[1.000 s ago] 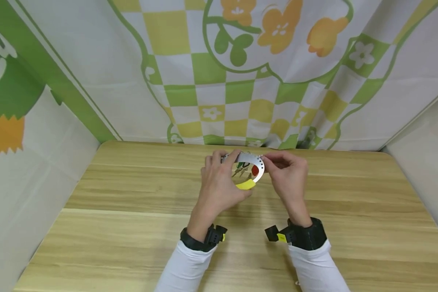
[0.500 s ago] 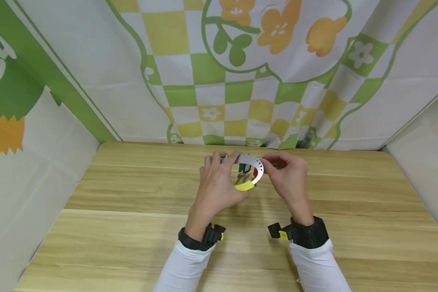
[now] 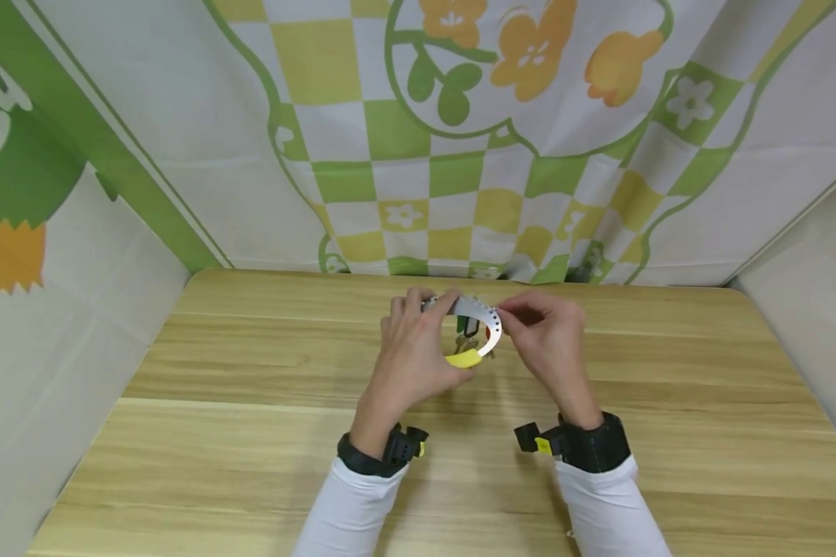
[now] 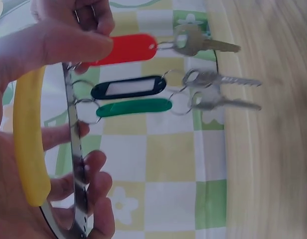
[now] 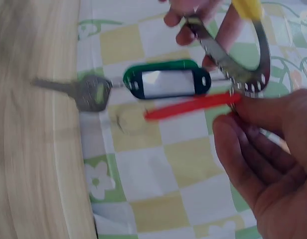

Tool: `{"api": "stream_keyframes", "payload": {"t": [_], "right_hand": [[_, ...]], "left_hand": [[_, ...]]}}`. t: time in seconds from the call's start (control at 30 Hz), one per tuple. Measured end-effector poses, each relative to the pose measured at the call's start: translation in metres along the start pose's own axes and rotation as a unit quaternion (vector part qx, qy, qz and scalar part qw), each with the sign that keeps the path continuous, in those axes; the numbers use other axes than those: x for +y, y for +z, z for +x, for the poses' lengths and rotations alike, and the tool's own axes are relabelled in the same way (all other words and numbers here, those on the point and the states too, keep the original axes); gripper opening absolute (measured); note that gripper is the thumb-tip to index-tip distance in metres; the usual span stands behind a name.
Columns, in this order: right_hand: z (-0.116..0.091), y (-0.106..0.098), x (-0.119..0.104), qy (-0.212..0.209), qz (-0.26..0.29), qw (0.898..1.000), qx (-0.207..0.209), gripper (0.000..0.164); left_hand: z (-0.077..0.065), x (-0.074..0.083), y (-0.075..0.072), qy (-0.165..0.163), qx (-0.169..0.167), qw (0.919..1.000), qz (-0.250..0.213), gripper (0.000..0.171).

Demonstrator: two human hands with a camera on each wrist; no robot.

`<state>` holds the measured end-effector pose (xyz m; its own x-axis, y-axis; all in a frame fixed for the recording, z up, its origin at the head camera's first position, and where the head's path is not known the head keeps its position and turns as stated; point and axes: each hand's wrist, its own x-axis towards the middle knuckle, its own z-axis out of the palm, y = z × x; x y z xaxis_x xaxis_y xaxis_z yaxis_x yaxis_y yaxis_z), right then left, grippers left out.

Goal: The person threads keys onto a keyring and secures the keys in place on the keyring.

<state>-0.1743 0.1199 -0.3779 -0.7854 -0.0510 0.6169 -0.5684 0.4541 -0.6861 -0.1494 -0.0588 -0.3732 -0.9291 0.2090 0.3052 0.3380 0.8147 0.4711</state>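
My left hand (image 3: pixel 414 348) grips a metal key-holder hoop (image 3: pixel 491 321) that has a row of holes and a yellow handle sleeve (image 3: pixel 464 359). From its holed side hang a black key tag (image 4: pixel 128 87) and a green key tag (image 4: pixel 134 107), each on a small ring and carrying keys (image 4: pixel 201 77). At the hoop's right end, the thumb and fingertips of my right hand (image 3: pixel 553 340) pinch the ring end of a red key tag (image 4: pixel 131 49). A further key (image 4: pixel 191 41) dangles from that tag. The fingertips partly hide the red tag's ring.
Both hands are over the far part of a wooden table (image 3: pixel 251 464). Behind its back edge hangs a checked, flowered curtain (image 3: pixel 453 186), with a white side wall (image 3: pixel 63 371) to the left. A tiny pale object (image 3: pixel 570 534) lies by the right sleeve.
The hoop has tipped and sunk slightly, and the hanging tags and keys have swung to a more upright hang. Both hands keep their hold; the right wrist has shifted slightly right.
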Motion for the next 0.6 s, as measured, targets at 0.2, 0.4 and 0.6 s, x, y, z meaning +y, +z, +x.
{"api": "stream_keyframes", "payload": {"t": [0.2, 0.4, 0.6], "right_hand": [[-0.001, -0.002, 0.018, -0.059, -0.039, 0.996, -0.048, 0.007], [-0.003, 0.005, 0.014, 0.065, 0.004, 0.998, -0.012, 0.01], [-0.004, 0.011, 0.012, 0.135, 0.085, 0.987, 0.029, 0.011]], "left_hand": [[0.0, -0.003, -0.003, 0.009, -0.027, 0.9995, 0.017, 0.098], [0.001, 0.0, 0.001, -0.011, -0.003, 0.9999, 0.006, 0.095], [0.001, 0.006, 0.005, -0.032, 0.015, 0.9994, -0.002, 0.094]]}}
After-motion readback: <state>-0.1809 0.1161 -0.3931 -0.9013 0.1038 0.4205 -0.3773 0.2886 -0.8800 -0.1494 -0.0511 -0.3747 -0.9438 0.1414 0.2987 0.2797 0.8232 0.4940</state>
